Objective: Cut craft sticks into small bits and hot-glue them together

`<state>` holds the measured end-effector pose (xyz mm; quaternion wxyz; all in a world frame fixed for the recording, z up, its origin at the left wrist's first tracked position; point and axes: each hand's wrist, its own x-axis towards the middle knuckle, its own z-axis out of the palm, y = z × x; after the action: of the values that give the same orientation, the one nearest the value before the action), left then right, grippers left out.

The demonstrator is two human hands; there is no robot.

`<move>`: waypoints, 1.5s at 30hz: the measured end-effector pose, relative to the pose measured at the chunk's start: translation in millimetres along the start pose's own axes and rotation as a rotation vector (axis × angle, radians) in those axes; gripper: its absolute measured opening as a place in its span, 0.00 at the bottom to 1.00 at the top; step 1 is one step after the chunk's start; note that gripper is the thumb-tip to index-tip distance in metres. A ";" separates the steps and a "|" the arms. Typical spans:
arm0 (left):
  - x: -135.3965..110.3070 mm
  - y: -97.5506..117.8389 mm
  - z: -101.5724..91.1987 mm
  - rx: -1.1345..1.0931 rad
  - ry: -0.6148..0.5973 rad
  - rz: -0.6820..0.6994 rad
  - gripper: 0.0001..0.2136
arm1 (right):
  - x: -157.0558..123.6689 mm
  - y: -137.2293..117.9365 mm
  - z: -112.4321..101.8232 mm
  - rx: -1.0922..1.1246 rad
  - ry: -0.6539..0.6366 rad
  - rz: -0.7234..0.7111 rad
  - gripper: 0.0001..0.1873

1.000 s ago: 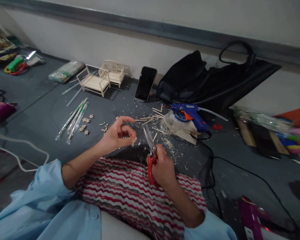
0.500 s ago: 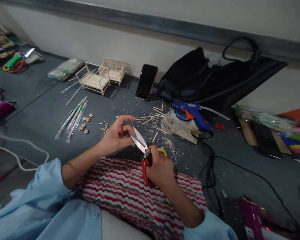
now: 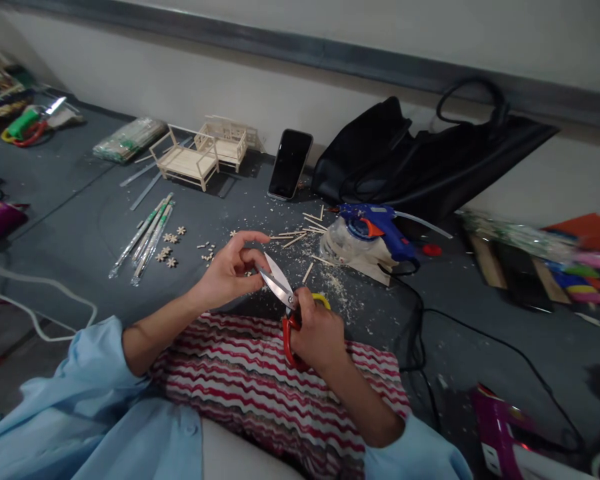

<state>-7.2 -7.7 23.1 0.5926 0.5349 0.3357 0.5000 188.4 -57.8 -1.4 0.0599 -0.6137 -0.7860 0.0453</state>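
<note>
My right hand (image 3: 320, 332) grips a pair of scissors (image 3: 280, 287) by its red and yellow handles, above a striped cloth (image 3: 265, 393) on my lap. The blades stand slightly apart and point up and left, towards my left hand (image 3: 237, 267). Thumb and bent fingers of that hand pinch together at the blade tips; whatever lies between them is too small to make out. Several thin wooden sticks (image 3: 294, 240) and pale shavings lie on the table just beyond. Left of my left hand are small cut pieces (image 3: 207, 253) and flower-shaped wooden bits (image 3: 169, 257).
A blue glue gun (image 3: 375, 223) rests on a clear container, its black cable running right. Behind stand a phone (image 3: 290, 165), a black bag (image 3: 395, 160) and miniature wooden furniture (image 3: 190, 163). Wrapped stick bundles (image 3: 147, 237) lie left. White cable (image 3: 45, 293) crosses the left edge.
The view has shifted slightly, moving the things on the right a little leftward. Both hands and the scissors keep nearly the same pose.
</note>
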 end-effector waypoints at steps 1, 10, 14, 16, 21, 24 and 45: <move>-0.3 -0.5 0.1 0.005 0.007 -0.005 0.24 | -0.3 0.4 1.3 0.000 0.008 -0.004 0.11; 7.9 2.3 -20.6 0.295 -0.077 0.017 0.17 | 8.1 17.3 11.4 0.254 0.097 0.070 0.07; 16.1 5.6 -47.0 0.866 -0.125 0.100 0.08 | 14.8 22.4 7.6 0.449 0.137 0.153 0.05; 19.3 5.0 -58.3 1.134 -0.234 0.032 0.09 | 15.9 21.3 5.9 0.502 0.144 0.172 0.06; 23.1 -0.4 -74.7 1.410 -0.434 -0.115 0.12 | 16.0 17.6 5.3 0.506 0.142 0.187 0.07; 22.6 -0.2 -78.2 1.440 -0.466 -0.122 0.11 | 16.6 18.1 6.9 0.506 0.155 0.191 0.07; 18.0 3.7 -55.7 1.310 -0.515 0.014 0.08 | 16.8 20.7 11.1 0.560 0.206 0.193 0.08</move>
<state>-55.1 25.8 17.9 0.2057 0.8854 0.4132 0.0561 202.6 -36.4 -14.7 0.3015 -0.6463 -0.6709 0.2032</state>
